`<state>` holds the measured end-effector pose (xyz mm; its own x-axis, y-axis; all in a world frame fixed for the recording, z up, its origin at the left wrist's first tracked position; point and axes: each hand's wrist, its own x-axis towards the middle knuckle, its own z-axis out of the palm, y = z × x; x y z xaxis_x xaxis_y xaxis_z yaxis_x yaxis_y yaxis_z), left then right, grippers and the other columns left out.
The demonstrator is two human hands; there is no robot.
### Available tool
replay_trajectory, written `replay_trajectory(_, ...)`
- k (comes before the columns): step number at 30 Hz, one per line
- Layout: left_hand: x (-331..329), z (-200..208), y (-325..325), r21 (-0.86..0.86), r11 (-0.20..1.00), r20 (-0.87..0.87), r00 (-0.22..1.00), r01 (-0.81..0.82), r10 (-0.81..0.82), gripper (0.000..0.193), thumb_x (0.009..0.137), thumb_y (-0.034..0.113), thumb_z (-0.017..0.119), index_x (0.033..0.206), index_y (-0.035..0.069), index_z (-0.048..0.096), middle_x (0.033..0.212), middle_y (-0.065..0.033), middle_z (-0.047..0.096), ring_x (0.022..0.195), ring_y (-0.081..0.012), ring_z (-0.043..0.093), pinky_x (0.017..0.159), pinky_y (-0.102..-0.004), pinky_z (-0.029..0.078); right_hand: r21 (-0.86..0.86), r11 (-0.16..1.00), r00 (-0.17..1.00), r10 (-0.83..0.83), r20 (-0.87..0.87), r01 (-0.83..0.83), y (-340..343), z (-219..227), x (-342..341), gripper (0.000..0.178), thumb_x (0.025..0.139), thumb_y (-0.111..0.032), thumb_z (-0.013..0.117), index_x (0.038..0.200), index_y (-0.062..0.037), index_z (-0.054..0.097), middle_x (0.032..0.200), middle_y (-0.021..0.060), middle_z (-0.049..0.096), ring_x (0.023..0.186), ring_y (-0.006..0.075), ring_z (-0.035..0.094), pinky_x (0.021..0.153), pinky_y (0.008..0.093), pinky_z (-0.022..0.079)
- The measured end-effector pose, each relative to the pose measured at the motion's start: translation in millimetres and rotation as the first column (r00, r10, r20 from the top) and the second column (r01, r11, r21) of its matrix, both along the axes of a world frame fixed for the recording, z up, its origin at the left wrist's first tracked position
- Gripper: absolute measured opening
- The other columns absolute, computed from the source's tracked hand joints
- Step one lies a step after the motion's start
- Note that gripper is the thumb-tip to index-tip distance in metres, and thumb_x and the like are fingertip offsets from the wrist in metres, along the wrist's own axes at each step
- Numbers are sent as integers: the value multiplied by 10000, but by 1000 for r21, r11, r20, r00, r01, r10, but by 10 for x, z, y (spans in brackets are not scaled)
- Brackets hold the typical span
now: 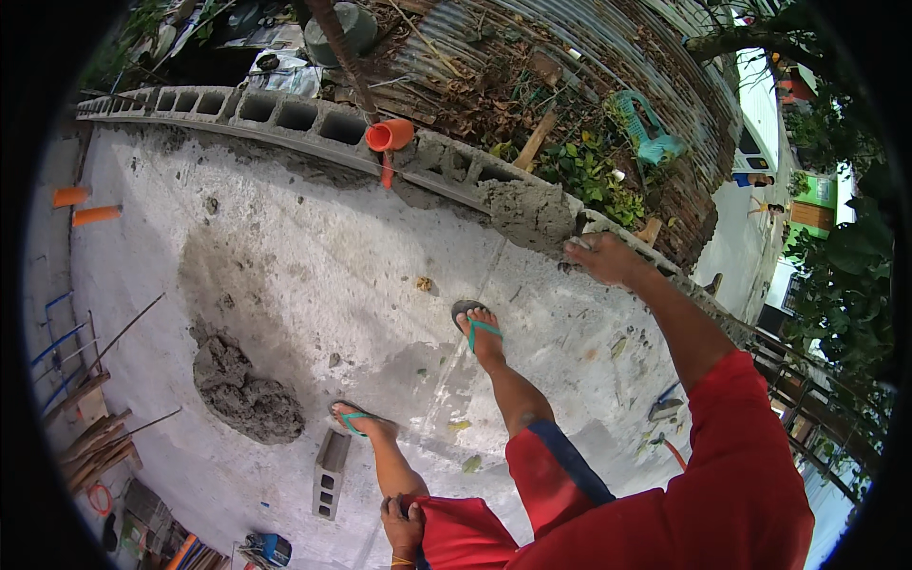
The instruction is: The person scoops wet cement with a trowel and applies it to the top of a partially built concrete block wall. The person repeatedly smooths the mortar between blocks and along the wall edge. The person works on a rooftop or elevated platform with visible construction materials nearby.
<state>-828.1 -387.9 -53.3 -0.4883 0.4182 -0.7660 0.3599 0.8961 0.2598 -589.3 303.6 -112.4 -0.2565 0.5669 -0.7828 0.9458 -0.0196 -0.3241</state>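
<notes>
My right hand (608,258) reaches to the top of a hollow-block wall (275,112). Its fingers are closed around something small and pale at the edge of a thick patch of wet mortar (528,215); I cannot make out what it is. The mortar covers the block tops and hangs over the near side. Over my left knee lies my left hand (402,524), fingers spread and holding nothing. On the floor left of my feet sits a heap of mortar (249,391), and a loose hollow block (330,475) lies close to my left foot.
An orange pipe (389,135) and a rusty bar rise from the wall. Beyond it are corrugated sheets (608,47), leaves and a green plastic basket (646,128). Orange pipe stubs (95,216) stick out at far left, above wood pieces (95,456). Branches hang at right.
</notes>
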Motion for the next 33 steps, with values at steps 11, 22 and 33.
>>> replay_trajectory(11,495,-14,610,-111,994,52,998,-15,21,552,900,336,741,1345,34,617,1413,-248,547,1318,-447,514,1108,-521,446,287,918,931,179,319,-275,-81,-157,36,594,1052,-502,546,1456,-67,563,1322,217,681,1168,385,685,968,491,560)
replay_trajectory(22,315,-12,817,-362,926,83,993,108,-83,535,898,438,714,1317,115,634,1477,-163,525,1346,-407,504,1085,-556,450,356,928,988,56,144,-105,-545,-1,61,493,1038,-450,603,1326,-52,639,1059,209,734,969,354,737,843,452,596)
replay_trajectory(33,322,-97,901,-441,867,84,973,231,-217,544,894,457,716,1300,103,639,1469,-177,531,1342,-414,518,1087,-551,469,-727,507,434,-845,-313,463,-1056,-526,-1177,437,970,-445,744,1085,-39,632,715,50,610,575,155,582,514,350,502)
